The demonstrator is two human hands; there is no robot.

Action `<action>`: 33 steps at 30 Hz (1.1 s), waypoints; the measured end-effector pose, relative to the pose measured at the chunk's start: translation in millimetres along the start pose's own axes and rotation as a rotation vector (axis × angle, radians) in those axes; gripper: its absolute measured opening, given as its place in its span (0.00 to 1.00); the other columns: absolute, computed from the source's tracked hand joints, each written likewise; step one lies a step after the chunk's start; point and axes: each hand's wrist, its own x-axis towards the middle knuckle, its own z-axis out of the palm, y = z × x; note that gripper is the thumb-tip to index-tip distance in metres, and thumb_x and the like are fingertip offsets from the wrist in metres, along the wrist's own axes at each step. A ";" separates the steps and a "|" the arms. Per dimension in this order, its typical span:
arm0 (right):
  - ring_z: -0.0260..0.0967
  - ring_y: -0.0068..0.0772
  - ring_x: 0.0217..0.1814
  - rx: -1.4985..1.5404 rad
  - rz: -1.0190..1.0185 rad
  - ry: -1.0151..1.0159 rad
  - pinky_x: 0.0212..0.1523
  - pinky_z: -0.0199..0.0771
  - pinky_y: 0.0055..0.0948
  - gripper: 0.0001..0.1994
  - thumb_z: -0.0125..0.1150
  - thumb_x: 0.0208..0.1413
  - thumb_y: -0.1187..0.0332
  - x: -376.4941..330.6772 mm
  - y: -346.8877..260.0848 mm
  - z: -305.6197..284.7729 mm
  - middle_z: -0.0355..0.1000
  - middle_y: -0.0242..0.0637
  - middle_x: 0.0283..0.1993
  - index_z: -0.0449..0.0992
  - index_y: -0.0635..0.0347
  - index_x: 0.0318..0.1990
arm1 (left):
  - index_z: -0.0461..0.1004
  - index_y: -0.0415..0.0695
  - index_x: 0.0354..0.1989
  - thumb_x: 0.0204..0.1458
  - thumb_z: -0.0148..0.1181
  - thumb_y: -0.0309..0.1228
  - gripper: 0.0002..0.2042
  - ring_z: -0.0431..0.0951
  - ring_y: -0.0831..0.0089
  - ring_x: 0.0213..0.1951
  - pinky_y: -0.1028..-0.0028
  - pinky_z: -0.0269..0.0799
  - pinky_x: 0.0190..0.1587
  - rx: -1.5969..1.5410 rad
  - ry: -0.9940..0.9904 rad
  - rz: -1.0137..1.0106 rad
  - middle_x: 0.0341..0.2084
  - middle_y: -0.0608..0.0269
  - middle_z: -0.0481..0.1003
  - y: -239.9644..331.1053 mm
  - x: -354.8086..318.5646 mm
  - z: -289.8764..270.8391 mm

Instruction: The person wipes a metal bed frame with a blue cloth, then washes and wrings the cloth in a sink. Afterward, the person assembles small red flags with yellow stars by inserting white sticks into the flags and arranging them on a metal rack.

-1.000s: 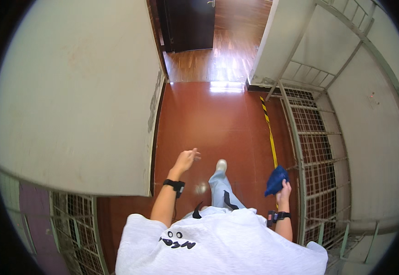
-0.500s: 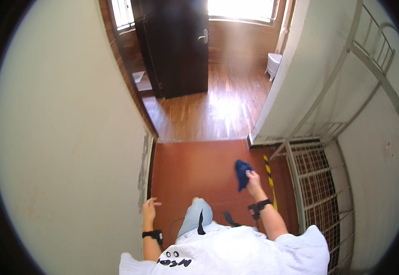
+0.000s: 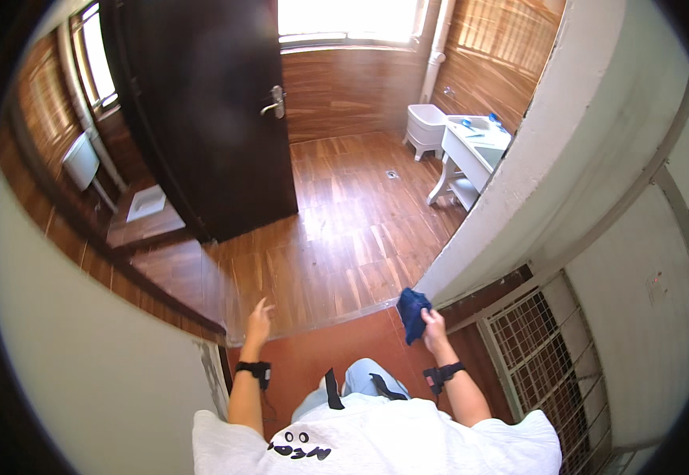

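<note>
A dark blue cloth (image 3: 413,314) hangs bunched from my right hand (image 3: 434,329), whose fingers are closed on its edge. My left hand (image 3: 259,321) is empty, held out in front with its fingers apart, just short of the doorway. Both wrists carry black straps with small boxes. Ahead, a dark brown door (image 3: 202,119) with a silver handle (image 3: 275,102) stands swung inward into a wood-tiled room.
Beyond the threshold, a white sink stand (image 3: 475,154) and a white tub on legs (image 3: 425,127) stand at the right. A squat toilet (image 3: 147,203) lies left behind the door. Walls flank me; a metal bed frame with mesh (image 3: 538,336) is close on my right.
I have moved forward toward the doorway, and the sink stand and squat toilet have come into view. My left hand has risen forward; the cloth stays in my right hand.
</note>
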 end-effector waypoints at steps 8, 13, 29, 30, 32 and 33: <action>0.66 0.39 0.51 0.367 -0.015 0.261 0.55 0.64 0.42 0.11 0.46 0.60 0.67 242.4 -21.6 -27.4 0.68 0.42 0.48 0.66 0.62 0.47 | 0.51 0.38 0.62 0.60 0.34 0.24 0.21 0.78 0.65 0.40 0.71 0.71 0.44 -0.027 -0.226 0.216 0.43 0.48 0.74 88.3 302.6 135.4; 0.66 0.39 0.51 0.439 -0.062 0.215 0.54 0.64 0.40 0.11 0.48 0.59 0.67 393.6 -76.5 10.6 0.69 0.41 0.48 0.67 0.62 0.46 | 0.59 0.35 0.58 0.62 0.37 0.33 0.19 0.79 0.70 0.34 0.75 0.71 0.40 -0.017 -0.358 0.144 0.31 0.53 0.78 118.7 433.1 156.9; 0.67 0.39 0.49 0.778 -0.382 0.802 0.49 0.68 0.43 0.11 0.47 0.60 0.67 679.9 -254.0 -165.6 0.68 0.41 0.46 0.66 0.60 0.47 | 0.67 0.37 0.50 0.60 0.41 0.34 0.17 0.77 0.63 0.38 0.71 0.72 0.40 0.199 -0.860 0.450 0.34 0.48 0.76 280.7 890.5 591.3; 0.66 0.38 0.50 0.798 -0.438 0.812 0.50 0.67 0.43 0.12 0.48 0.60 0.66 682.9 -272.8 -196.3 0.68 0.41 0.47 0.66 0.60 0.47 | 0.64 0.34 0.53 0.60 0.42 0.33 0.17 0.76 0.67 0.40 0.73 0.71 0.42 0.156 -0.965 0.496 0.36 0.49 0.75 303.8 899.4 638.4; 0.66 0.35 0.49 0.721 -0.507 0.866 0.51 0.67 0.40 0.13 0.50 0.59 0.66 697.3 -314.4 -237.0 0.67 0.39 0.48 0.65 0.62 0.49 | 0.66 0.35 0.51 0.59 0.43 0.34 0.17 0.76 0.62 0.41 0.71 0.70 0.43 0.255 -1.035 0.694 0.36 0.47 0.75 316.6 913.8 720.3; 0.66 0.34 0.49 0.692 -0.569 0.960 0.51 0.67 0.37 0.14 0.50 0.59 0.66 702.3 -328.9 -281.1 0.68 0.38 0.47 0.66 0.63 0.49 | 0.66 0.35 0.50 0.59 0.44 0.34 0.17 0.75 0.59 0.42 0.70 0.69 0.43 0.317 -1.077 0.770 0.37 0.46 0.75 358.4 902.1 764.5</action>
